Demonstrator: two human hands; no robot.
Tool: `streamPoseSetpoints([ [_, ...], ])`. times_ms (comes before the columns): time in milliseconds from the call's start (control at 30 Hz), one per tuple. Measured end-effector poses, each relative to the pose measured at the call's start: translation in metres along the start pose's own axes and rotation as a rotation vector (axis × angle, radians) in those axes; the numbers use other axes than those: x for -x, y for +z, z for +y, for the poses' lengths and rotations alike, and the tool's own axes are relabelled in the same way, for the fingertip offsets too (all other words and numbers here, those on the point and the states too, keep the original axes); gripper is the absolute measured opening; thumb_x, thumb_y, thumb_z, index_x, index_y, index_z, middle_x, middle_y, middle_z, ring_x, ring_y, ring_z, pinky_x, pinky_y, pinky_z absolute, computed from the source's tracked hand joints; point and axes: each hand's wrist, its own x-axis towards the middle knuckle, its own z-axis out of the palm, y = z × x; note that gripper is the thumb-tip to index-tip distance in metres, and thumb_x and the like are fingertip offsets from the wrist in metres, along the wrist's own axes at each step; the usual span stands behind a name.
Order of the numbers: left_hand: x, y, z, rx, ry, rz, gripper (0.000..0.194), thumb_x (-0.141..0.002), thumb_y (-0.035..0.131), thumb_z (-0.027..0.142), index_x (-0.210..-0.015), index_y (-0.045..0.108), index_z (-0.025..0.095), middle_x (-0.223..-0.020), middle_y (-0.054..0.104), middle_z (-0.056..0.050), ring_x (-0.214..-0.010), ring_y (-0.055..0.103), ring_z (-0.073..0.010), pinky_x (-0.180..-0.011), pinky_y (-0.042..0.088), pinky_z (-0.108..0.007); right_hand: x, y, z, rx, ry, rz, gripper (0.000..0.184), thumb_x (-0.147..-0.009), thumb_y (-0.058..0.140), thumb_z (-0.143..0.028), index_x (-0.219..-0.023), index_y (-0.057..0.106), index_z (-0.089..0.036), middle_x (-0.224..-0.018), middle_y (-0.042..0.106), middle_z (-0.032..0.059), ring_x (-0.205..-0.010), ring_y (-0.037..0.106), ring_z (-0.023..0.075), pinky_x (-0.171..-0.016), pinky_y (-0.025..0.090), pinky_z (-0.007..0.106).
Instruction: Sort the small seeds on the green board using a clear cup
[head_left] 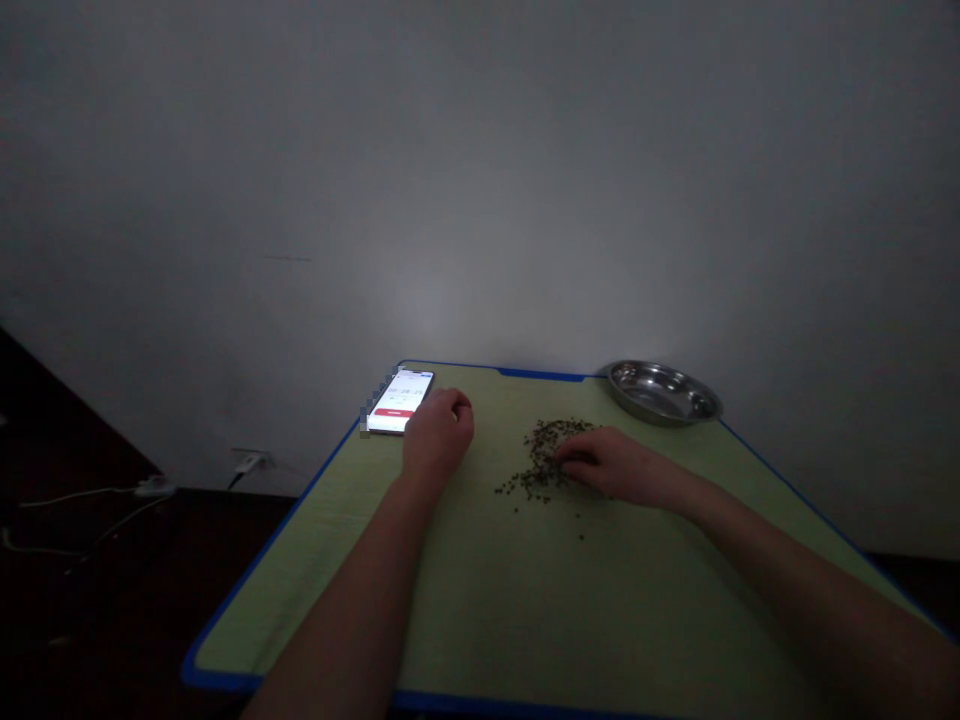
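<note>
So there's a shiny stainless-steel bowl (664, 393) at the back right of a pale green, blue-edged worktop (480, 600), and I'll place everything off that. The small dark grains (541, 462) are in a loose scatter left of the bowl and a bit nearer the person, with a few strays closer in. Can't tell if they're beans or seeds, tbh.

Right hand (619, 465) is on the near-left side of the bowl, at the right side of the scatter, thumb and fingers drawn in toward each other right at the grains. Can't tell if it's actually pinching one. Left hand (439, 430) is further left of the bowl, fingers curled in, and I can't see whether anything's inside. Just beside it, furthest left of the bowl, lies a lit smartphone (397, 392) with a red button onscreen.
</note>
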Motion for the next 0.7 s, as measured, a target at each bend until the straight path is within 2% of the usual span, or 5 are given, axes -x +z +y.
streamPoseSetpoints([
  [300, 0.001, -0.001, 0.000, 0.003, -0.011, -0.010, 0.019, -0.077, 0.045, 0.019, -0.077, 0.064, 0.018, -0.081, 0.065, -0.006, -0.075, 0.057, -0.0164, -0.069, 0.042, -0.029, -0.004, 0.006, -0.002, 0.006, 0.014, 0.019, 0.018, -0.080, 0.051, -0.020, -0.082, 0.070, -0.020, -0.074, 0.068, 0.0015, -0.065, 0.056, 0.0140, -0.060, 0.037, 0.024],
  [700, 0.000, 0.001, 0.000, 0.022, -0.008, -0.011, 0.019, -0.077, 0.044, 0.018, -0.077, 0.064, 0.018, -0.082, 0.066, -0.006, -0.075, 0.057, -0.0154, -0.071, 0.043, -0.028, -0.013, 0.012, -0.009, 0.015, 0.059, 0.082, 0.022, -0.078, 0.052, -0.019, -0.089, 0.072, -0.018, -0.081, 0.071, 0.0045, -0.068, 0.059, 0.0151, -0.061, 0.040, 0.024],
])
